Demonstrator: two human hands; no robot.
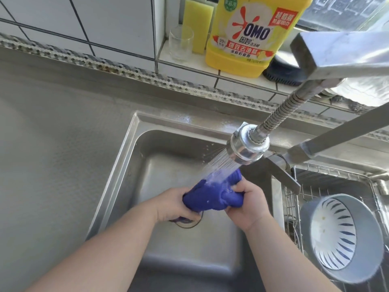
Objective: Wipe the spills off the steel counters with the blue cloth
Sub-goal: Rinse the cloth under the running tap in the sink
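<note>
Rinsing stage of a counter-wiping task. The blue cloth [212, 193] is bunched into a wad and held over the sink [130, 157], directly under the spray from the faucet head [247, 147]. The left hand [177, 204] grasps the wad's left end with curled fingers; the right hand [248, 202] pinches and clasps its right end, thumb on top. The cloth is thus off the steel counter [52, 133], which extends to the left of the basin; no spill can be made out on it from this view. To do this step well, the cloth should probably be opened and turned under the water so the folds inside the wad are flushed, then twisted between the two hands over the drain until it stops dripping, since a sodden cloth would likely spread liquid over the steel instead of lifting it. On the tiled ledge behind stand a yellow detergent bottle [250, 36] whose label reads "OMO" in red, with "99" on a small badge and Chinese characters too small to transcribe reliably, a yellow sponge [197, 24] upright beside it, and a clear glass [181, 44] just in front of the sponge. A patterned bowl [341, 239] lies tilted in the wire rack [294, 186] at right.
</note>
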